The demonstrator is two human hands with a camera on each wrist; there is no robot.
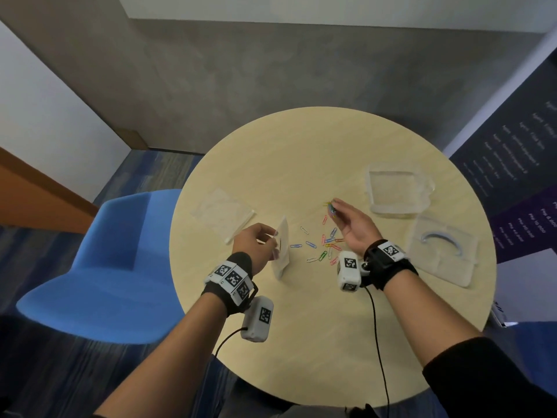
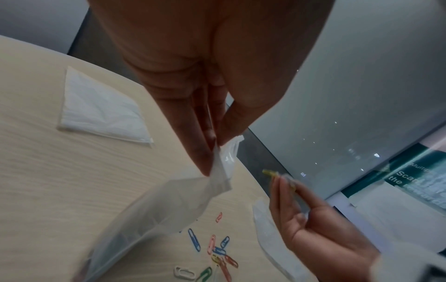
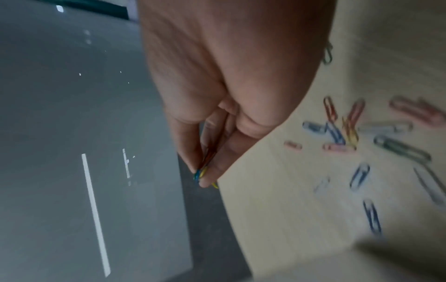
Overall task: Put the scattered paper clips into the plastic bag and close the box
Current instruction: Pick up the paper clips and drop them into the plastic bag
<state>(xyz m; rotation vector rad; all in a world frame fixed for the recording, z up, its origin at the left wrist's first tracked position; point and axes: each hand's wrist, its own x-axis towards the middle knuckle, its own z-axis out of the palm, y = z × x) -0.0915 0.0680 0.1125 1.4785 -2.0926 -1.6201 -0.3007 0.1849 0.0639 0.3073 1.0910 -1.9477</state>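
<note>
Left hand [image 1: 256, 241] and right hand [image 1: 351, 224] both pinching

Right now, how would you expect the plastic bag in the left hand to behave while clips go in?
The plastic bag looks thin and probably floppy: it hangs from the left hand's pinch at one top edge. Its mouth may sag shut. It seems very light, so clips dropped by the right hand could swing it.

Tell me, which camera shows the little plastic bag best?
The left wrist view: the plastic bag hangs close-up, pinched by the left hand. The head view shows it small; the right wrist view misses it.
</note>
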